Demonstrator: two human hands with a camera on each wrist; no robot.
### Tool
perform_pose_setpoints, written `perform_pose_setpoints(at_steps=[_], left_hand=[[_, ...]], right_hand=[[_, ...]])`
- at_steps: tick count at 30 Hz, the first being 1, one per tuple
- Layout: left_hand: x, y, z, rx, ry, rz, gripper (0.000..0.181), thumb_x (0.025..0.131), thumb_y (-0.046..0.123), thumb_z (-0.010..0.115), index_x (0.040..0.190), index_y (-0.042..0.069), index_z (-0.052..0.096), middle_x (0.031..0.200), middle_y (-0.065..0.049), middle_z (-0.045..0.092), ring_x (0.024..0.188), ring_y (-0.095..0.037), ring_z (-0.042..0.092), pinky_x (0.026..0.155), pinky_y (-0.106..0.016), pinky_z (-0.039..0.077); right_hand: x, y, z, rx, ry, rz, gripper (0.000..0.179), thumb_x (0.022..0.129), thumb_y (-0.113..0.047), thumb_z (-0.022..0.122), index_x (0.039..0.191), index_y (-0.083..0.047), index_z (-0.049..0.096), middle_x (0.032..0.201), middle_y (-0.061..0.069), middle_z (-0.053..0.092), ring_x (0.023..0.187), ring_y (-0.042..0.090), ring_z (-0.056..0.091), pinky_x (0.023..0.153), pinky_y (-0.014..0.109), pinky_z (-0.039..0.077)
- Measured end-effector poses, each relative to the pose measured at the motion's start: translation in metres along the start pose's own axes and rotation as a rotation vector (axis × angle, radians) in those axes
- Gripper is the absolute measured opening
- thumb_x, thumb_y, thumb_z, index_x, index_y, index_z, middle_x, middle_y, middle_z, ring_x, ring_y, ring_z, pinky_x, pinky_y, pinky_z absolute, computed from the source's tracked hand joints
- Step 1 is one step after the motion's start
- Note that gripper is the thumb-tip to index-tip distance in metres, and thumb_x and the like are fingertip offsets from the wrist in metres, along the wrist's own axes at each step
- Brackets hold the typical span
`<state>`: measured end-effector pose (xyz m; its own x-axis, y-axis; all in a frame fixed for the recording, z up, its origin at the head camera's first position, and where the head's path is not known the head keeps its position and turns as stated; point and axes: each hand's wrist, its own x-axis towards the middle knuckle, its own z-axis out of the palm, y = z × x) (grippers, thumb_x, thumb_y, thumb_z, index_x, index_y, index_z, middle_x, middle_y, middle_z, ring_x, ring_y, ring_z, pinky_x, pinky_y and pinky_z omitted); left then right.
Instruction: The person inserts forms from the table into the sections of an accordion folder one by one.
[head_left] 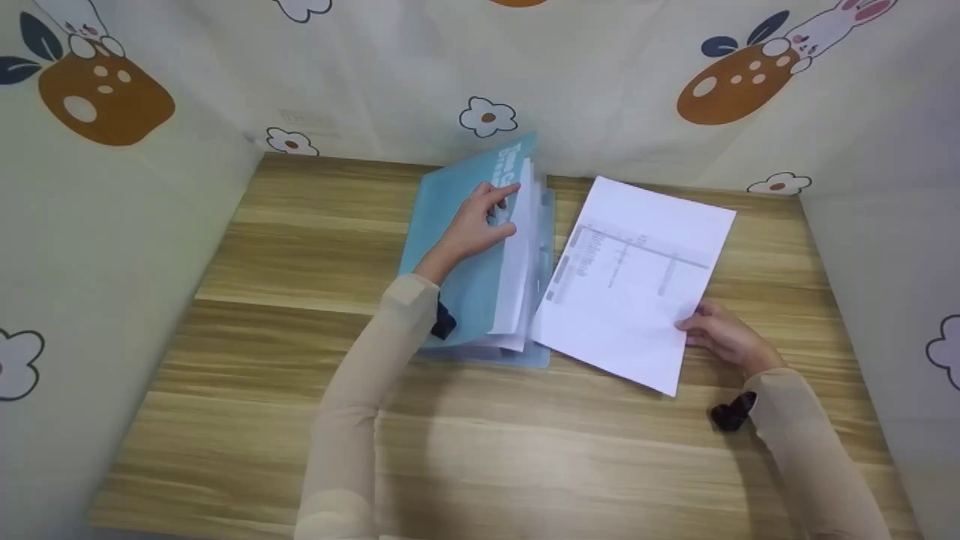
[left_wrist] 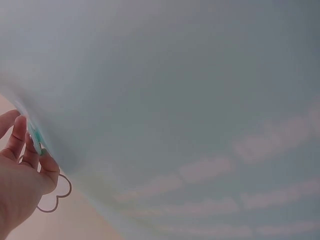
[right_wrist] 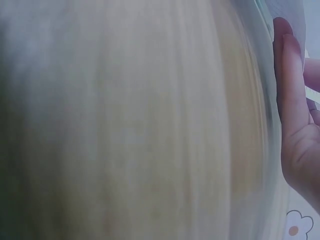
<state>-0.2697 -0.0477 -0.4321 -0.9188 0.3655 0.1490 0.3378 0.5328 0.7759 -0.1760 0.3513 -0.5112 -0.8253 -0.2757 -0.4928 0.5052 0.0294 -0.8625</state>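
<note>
A light-blue folder [head_left: 450, 214] with white lettering stands partly open near the back of the table, its front cover raised. My left hand [head_left: 480, 223] pinches the cover's free edge; the left wrist view shows thumb and fingers [left_wrist: 48, 167] at that edge, the cover's blurred surface filling most of the picture. White pages [head_left: 516, 277] show inside the folder. Right of it, a white sheet [head_left: 622, 334] printed with a faint table lies at a slant. My right hand [head_left: 726, 337] pinches the sheet's right edge, thumb on top and fingers partly hidden beneath.
The wood-grain table [head_left: 247, 360] is bounded behind and on both sides by a pale cloth wall [head_left: 375, 75] with flowers and rabbits. A black wrist camera [head_left: 444, 322] hangs under the left sleeve, another black camera [head_left: 731, 412] beside the right sleeve.
</note>
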Motion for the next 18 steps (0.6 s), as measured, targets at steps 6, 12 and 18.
perform_pose_setpoints(at_steps=[6,12,18], left_hand=[[0.0,0.0,0.0,0.008,0.002,-0.005,0.058,0.074,0.015,0.054,0.131,0.014,0.045,0.093,-0.003,0.042,0.078,-0.017,0.038,0.064,-0.026,0.032],[0.0,0.001,-0.001,0.015,-0.011,-0.043,0.058,0.075,0.018,0.055,0.132,0.017,0.044,0.096,-0.002,0.042,0.082,-0.016,0.039,0.065,-0.025,0.035],[-0.001,0.002,-0.001,0.011,-0.004,-0.051,0.058,0.074,0.02,0.056,0.131,0.018,0.044,0.096,-0.002,0.042,0.083,-0.015,0.039,0.065,-0.025,0.036]], right_hand=[[0.002,-0.001,0.004,-0.018,0.007,0.022,0.037,0.081,0.007,0.05,0.112,0.005,0.03,0.091,0.007,0.054,0.08,0.017,0.059,0.074,0.03,0.046],[0.005,-0.001,0.009,-0.042,0.005,0.03,0.04,0.08,0.005,0.051,0.113,0.007,0.029,0.091,0.007,0.053,0.079,0.016,0.058,0.074,0.03,0.046],[0.007,-0.002,0.012,-0.047,-0.002,0.027,0.044,0.08,0.006,0.05,0.117,0.008,0.027,0.091,0.005,0.055,0.079,0.016,0.059,0.074,0.03,0.046]])
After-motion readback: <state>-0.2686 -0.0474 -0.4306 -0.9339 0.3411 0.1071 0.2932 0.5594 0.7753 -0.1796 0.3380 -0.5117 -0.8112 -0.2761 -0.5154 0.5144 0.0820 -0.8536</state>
